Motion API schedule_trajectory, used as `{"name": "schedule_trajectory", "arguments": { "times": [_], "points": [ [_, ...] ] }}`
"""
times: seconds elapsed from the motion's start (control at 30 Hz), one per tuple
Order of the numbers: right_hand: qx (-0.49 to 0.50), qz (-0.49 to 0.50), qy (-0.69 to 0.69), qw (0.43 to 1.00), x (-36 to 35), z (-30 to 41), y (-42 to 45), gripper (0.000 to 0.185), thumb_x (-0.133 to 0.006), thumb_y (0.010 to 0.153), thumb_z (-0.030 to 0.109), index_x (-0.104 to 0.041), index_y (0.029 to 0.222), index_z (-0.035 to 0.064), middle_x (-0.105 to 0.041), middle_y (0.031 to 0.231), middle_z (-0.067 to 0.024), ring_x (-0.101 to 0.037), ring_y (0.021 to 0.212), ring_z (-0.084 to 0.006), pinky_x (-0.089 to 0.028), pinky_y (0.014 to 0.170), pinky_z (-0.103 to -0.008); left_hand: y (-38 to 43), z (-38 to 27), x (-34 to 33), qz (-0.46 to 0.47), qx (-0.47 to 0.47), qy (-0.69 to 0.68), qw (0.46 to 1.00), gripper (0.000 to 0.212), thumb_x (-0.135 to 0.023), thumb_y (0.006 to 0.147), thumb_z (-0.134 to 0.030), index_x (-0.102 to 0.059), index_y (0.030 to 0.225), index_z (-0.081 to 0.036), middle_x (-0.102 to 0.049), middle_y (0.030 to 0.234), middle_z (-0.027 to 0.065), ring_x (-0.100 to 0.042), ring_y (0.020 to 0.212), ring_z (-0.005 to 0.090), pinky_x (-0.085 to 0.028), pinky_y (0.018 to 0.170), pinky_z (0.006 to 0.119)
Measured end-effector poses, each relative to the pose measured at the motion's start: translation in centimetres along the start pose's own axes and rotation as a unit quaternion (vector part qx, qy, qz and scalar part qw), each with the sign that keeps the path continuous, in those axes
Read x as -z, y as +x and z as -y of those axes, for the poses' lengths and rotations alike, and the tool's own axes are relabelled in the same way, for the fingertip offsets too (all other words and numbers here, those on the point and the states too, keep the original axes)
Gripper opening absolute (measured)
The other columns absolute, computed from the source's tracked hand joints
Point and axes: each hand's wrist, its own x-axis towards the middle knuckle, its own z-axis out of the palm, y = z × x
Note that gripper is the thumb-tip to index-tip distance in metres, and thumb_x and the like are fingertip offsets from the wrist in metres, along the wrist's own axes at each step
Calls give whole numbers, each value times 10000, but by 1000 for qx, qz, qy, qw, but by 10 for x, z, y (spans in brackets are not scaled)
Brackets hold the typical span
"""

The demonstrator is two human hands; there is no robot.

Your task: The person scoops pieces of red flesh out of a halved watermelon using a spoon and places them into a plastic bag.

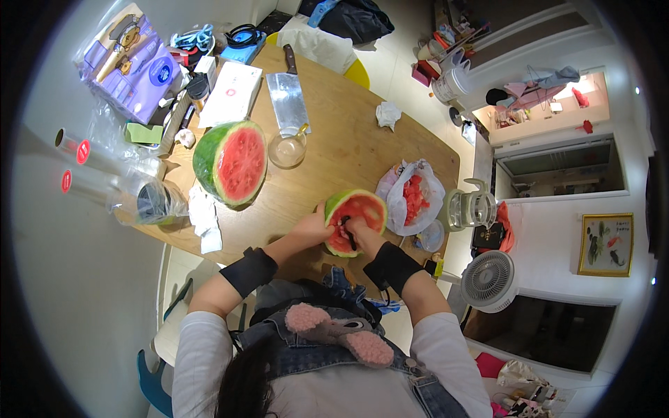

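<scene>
A hollowed watermelon half (376,204) rests near the table's front edge, its cut opening tilted toward me. My left hand (315,228) grips its rind from the left side. Inside the hollow, my right hand (360,234) is closed around a dark utensil (351,240); its working end is hidden. Red flesh lines the inner wall, paler in places. Just right of the half sits a white plastic bag (401,210) holding red watermelon chunks (415,198). Farther left stands a second watermelon half (241,164), its red cut face apparently under clear film.
A cleaver (288,99) lies on the wooden table (334,120) beside a glass cup (287,149). At right are a glass pitcher (462,209), a clear plastic container (432,235) and a fan (488,279). Crumpled tissue (388,115), a white box (231,94) and tissue packs (130,68) lie farther off.
</scene>
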Motion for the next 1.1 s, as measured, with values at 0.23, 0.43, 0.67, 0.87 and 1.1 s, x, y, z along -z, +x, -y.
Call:
{"name": "schedule_trajectory", "arguments": {
  "times": [0.23,0.43,0.67,0.87,1.1],
  "points": [
    [66,-136,-188,970,-4,-3,-12,149,-524,774,98,-600,704,-10,-604,673,-136,-576,548,-216,-433,435,-337,-1,7,-3,-12,-1,5,1000,759,-501,710,-273,-109,1279,40,-557,821,287,-551,772,410,-439,701,445],
    [152,-164,-507,833,15,3,-15,250,-601,697,183,-613,785,-50,-607,778,-211,-607,740,-296,-464,632,-374,-4,-18,6,28,59,67,996,762,-509,729,-308,-107,1296,4,-560,893,269,-550,840,386,-439,753,422],
    [96,-167,-356,914,26,-8,23,164,-542,741,129,-600,756,-24,-610,720,-175,-608,632,-260,-477,562,-348,1,-16,7,44,80,14,996,759,-514,734,-309,-120,1289,26,-558,894,277,-553,845,379,-441,755,415],
    [-15,-103,-163,981,8,10,-15,166,-499,779,91,-579,652,20,-574,579,-103,-559,457,-195,-438,415,-320,-6,-13,0,-27,-12,7,1000,732,-532,728,-286,-161,1250,67,-558,762,288,-560,743,404,-453,670,437],
    [118,-158,-301,933,9,-8,-6,220,-537,752,156,-593,602,6,-576,580,-148,-568,506,-241,-452,499,-357,-1,-10,0,-45,-27,1,999,698,-534,714,-253,-193,1226,77,-554,695,281,-559,670,413,-453,613,450]
  ]
}}
